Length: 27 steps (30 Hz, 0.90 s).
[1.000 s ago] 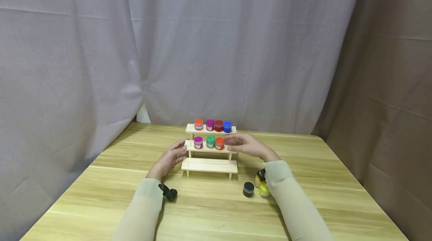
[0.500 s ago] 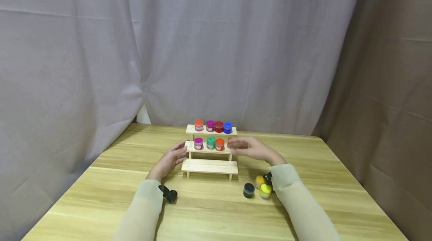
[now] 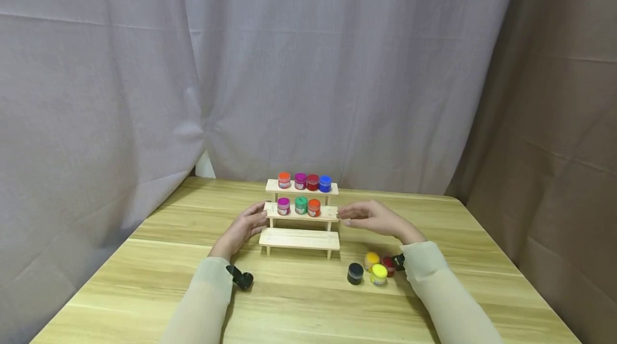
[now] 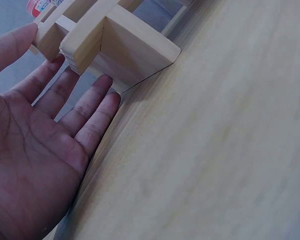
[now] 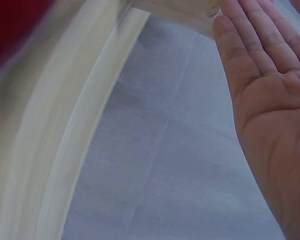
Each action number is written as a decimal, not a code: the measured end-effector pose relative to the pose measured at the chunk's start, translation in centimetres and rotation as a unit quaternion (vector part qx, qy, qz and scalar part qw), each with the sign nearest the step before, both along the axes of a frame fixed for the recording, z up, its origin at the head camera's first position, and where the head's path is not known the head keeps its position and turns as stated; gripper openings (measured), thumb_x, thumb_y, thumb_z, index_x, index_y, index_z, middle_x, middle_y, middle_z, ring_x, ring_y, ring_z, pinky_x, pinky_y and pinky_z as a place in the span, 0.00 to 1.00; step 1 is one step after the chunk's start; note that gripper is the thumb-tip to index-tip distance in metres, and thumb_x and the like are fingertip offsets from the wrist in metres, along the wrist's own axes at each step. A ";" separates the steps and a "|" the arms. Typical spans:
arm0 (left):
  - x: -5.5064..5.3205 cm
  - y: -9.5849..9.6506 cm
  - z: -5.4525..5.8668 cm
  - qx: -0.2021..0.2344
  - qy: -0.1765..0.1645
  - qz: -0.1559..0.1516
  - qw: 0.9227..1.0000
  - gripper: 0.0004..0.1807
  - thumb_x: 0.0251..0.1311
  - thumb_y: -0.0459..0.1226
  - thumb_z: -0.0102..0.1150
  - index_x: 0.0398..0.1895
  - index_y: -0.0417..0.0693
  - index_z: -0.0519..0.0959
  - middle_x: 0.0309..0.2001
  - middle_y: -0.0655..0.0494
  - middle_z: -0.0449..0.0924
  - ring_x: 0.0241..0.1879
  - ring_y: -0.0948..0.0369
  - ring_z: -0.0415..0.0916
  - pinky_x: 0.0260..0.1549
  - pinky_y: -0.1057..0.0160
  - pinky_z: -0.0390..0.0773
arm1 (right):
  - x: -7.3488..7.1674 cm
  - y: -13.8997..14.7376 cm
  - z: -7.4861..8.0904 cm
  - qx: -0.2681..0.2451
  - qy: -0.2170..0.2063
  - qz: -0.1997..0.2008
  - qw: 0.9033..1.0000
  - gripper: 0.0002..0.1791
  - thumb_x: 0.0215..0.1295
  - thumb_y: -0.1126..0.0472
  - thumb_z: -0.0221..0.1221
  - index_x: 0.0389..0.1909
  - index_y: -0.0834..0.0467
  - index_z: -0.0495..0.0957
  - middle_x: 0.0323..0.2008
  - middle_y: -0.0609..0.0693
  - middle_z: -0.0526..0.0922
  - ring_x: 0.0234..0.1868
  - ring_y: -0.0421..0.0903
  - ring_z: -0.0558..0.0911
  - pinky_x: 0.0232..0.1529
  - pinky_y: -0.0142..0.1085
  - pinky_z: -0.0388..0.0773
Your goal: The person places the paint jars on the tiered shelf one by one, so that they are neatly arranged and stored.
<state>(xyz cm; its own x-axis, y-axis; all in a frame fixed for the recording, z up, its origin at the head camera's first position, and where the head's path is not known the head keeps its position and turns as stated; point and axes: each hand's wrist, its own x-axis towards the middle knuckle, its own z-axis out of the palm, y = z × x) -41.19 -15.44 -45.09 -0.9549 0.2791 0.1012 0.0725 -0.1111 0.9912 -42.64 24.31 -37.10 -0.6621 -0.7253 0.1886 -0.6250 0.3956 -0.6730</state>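
Observation:
A three-step wooden display rack [image 3: 299, 238] holds small paint jars. Orange, purple, dark red and blue jars [image 3: 325, 184] line the top step. On the middle step are a purple jar [image 3: 283, 206], a green jar [image 3: 301, 205] and an orange jar [image 3: 314, 208]. My left hand [image 3: 242, 227] lies at the rack's left end; in the left wrist view its nearly straight fingers [image 4: 92, 107] and thumb touch the plank ends [image 4: 135, 47]. My right hand [image 3: 378, 221] holds nothing, its fingers extended beside the middle step's right end. The right wrist view shows its flat palm [image 5: 270, 110].
Right of the rack, a black jar [image 3: 355, 273], an amber jar [image 3: 371, 261], a yellow jar [image 3: 378, 274] and a dark red jar [image 3: 388, 266] stand on the wooden table [image 3: 289, 312]. The dark red one is by the right wrist's camera [image 3: 398, 262]. Grey curtain [image 3: 328, 81] hangs behind.
My right hand has drawn back to the right, away from the orange jar on the middle step. The dark red table jar has come into view. My left hand stays put.

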 end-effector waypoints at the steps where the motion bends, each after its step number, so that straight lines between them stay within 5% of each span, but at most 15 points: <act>1: 0.0 0.0 0.0 0.001 0.000 -0.001 1.000 0.37 0.72 0.43 0.51 0.79 0.41 0.52 0.79 0.41 0.48 0.72 0.41 0.57 0.71 0.47 0.62 | 0.1 0.2 -0.1 0.000 -0.002 0.001 1.000 0.22 0.72 0.56 0.61 0.62 0.61 0.78 0.57 0.56 0.83 0.58 0.52 0.82 0.59 0.41 0.79; 6: 0.0 0.1 0.1 0.006 -0.001 -0.001 1.000 0.37 0.72 0.43 0.51 0.79 0.41 0.52 0.78 0.40 0.50 0.72 0.41 0.57 0.72 0.47 0.62 | 0.3 1.5 -0.5 0.012 -0.010 -0.002 1.000 0.20 0.72 0.56 0.61 0.59 0.61 0.80 0.55 0.60 0.83 0.54 0.48 0.84 0.55 0.36 0.81; 12: 0.1 0.1 0.1 0.002 -0.003 0.005 1.000 0.37 0.72 0.42 0.51 0.79 0.41 0.53 0.77 0.39 0.52 0.71 0.41 0.59 0.71 0.47 0.62 | 0.6 3.3 -1.7 0.058 -0.038 -0.004 0.998 0.17 0.72 0.53 0.61 0.55 0.58 0.83 0.53 0.52 0.85 0.54 0.45 0.83 0.57 0.37 0.80; 19: 0.1 0.1 0.1 0.002 -0.005 0.007 1.000 0.36 0.72 0.42 0.51 0.79 0.41 0.53 0.76 0.38 0.56 0.71 0.41 0.60 0.71 0.48 0.64 | 0.2 4.8 -3.1 0.086 -0.118 0.006 0.989 0.16 0.71 0.55 0.62 0.54 0.59 0.83 0.51 0.53 0.86 0.53 0.46 0.83 0.55 0.34 0.80; 27: 0.0 0.2 -0.1 0.003 0.000 0.001 1.000 0.37 0.72 0.42 0.50 0.79 0.41 0.52 0.77 0.38 0.51 0.72 0.41 0.57 0.71 0.48 0.62 | 0.1 5.6 -3.9 0.063 -0.212 0.044 0.974 0.19 0.68 0.62 0.64 0.56 0.65 0.80 0.54 0.60 0.84 0.55 0.54 0.82 0.54 0.36 0.81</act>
<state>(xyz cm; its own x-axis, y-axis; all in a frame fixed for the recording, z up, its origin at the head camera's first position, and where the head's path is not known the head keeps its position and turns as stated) -41.15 -15.29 -45.21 -0.9554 0.2771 0.1018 0.0720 -0.1159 0.9906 -42.56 29.89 -41.01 -0.5954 -0.7826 -0.1819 -0.3364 0.4484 -0.8281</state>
